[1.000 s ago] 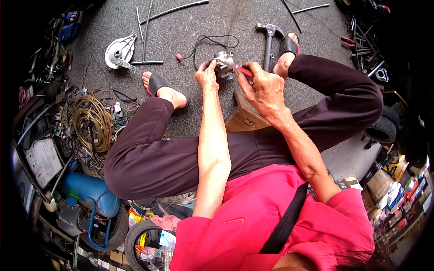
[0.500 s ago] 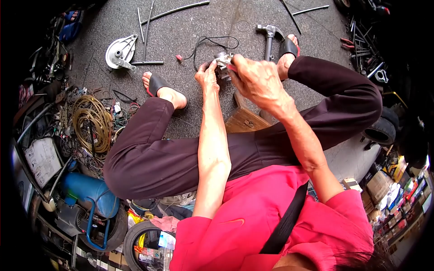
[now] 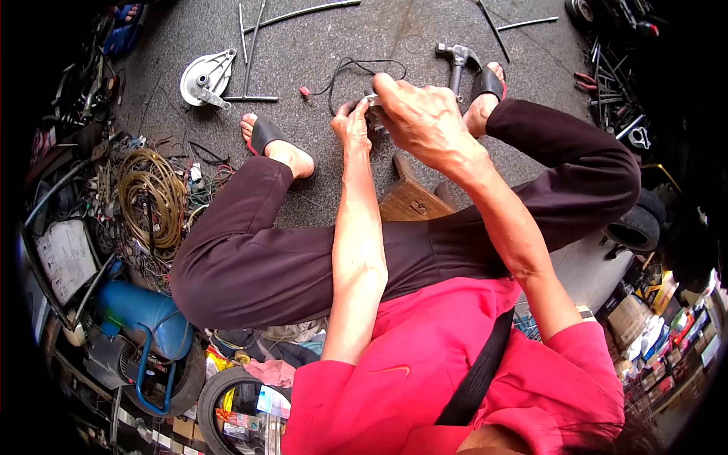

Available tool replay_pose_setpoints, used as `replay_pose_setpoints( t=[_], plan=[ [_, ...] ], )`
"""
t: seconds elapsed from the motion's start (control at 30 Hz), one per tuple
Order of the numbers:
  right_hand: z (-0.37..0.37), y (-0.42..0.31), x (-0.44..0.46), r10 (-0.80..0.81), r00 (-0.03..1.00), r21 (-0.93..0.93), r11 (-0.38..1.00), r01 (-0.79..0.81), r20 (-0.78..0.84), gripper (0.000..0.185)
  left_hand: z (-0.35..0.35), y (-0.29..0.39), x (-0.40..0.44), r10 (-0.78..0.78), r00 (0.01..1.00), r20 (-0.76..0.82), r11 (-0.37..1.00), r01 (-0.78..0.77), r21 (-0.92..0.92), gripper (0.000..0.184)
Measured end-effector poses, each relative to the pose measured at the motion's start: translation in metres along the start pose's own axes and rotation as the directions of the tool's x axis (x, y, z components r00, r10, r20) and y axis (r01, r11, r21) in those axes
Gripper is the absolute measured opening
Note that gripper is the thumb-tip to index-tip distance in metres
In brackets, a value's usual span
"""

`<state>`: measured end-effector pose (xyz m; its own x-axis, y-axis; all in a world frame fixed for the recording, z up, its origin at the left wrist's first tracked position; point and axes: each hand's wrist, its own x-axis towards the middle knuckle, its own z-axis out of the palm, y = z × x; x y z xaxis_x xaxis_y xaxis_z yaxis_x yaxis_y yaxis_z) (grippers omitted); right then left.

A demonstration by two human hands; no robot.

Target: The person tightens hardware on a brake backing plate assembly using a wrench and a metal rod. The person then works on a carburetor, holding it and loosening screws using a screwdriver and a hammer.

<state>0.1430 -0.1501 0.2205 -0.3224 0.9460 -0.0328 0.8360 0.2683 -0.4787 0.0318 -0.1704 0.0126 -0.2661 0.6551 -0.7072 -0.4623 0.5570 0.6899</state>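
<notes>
Between my hands, above the grey ground, is a small silver metal part (image 3: 375, 115), mostly covered now. My left hand (image 3: 353, 127) grips its left side with thumb and fingers. Over its right side and top lies my right hand (image 3: 425, 117), its back toward the camera and its fingers curled around something. The red-handled tool that it held earlier is hidden beneath it. A thin black cable (image 3: 341, 70) with a red end lies on the ground just beyond the part.
A hammer (image 3: 458, 64) lies by my right foot. A round silver cover (image 3: 206, 78) and metal rods (image 3: 258, 98) lie ahead left. A wooden stool (image 3: 413, 199) stands between my legs. Coiled hose (image 3: 152, 201) and a blue tank (image 3: 144, 318) are at left.
My right hand has turned over and moved up and left across the metal part, covering the red-handled tool. My left hand keeps its grip. The view has shifted slightly.
</notes>
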Motion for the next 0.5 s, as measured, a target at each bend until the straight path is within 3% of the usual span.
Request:
replay_pose_setpoints(
  t=[0.17,0.23,0.3,0.33,0.4,0.43,0.47,0.5],
  plan=[
    [-0.004,-0.011,0.020,0.009,0.995,-0.043,0.999,-0.004,0.101,0.023,-0.022,-0.055,0.048,0.037,0.980,0.195,0.937,0.034,-0.349,0.021],
    [-0.007,-0.015,0.023,0.037,0.994,-0.066,0.997,-0.030,0.104,0.024,-0.017,-0.053,0.037,0.070,0.992,0.102,0.928,-0.027,-0.371,0.022],
    [-0.004,-0.011,0.023,0.031,0.995,-0.100,0.995,-0.022,0.094,0.026,-0.014,-0.057,0.027,0.166,0.967,-0.195,0.980,-0.183,-0.073,0.023],
    [-0.003,-0.010,0.021,0.029,0.996,-0.094,0.995,-0.020,0.087,0.025,-0.011,-0.055,0.016,0.206,0.921,-0.330,0.978,-0.185,0.095,0.024],
    [-0.005,-0.012,0.018,0.001,0.998,-0.071,0.997,0.004,0.059,0.024,-0.001,-0.040,-0.028,0.028,0.894,-0.448,0.994,0.023,0.109,0.027],
    [-0.004,-0.012,0.016,-0.015,0.999,-0.083,0.996,0.019,0.042,0.023,0.004,-0.060,-0.028,-0.063,0.812,-0.580,0.970,0.186,0.155,0.035],
    [-0.004,-0.012,0.015,-0.028,0.999,-0.074,0.997,0.031,0.039,0.023,0.000,-0.076,-0.025,-0.245,0.818,-0.520,0.911,0.377,0.164,0.043],
    [-0.004,-0.013,0.013,-0.037,0.999,-0.067,0.997,0.039,0.036,0.024,0.010,-0.065,-0.044,-0.481,0.797,-0.365,0.869,0.488,-0.080,0.039]
  ],
)
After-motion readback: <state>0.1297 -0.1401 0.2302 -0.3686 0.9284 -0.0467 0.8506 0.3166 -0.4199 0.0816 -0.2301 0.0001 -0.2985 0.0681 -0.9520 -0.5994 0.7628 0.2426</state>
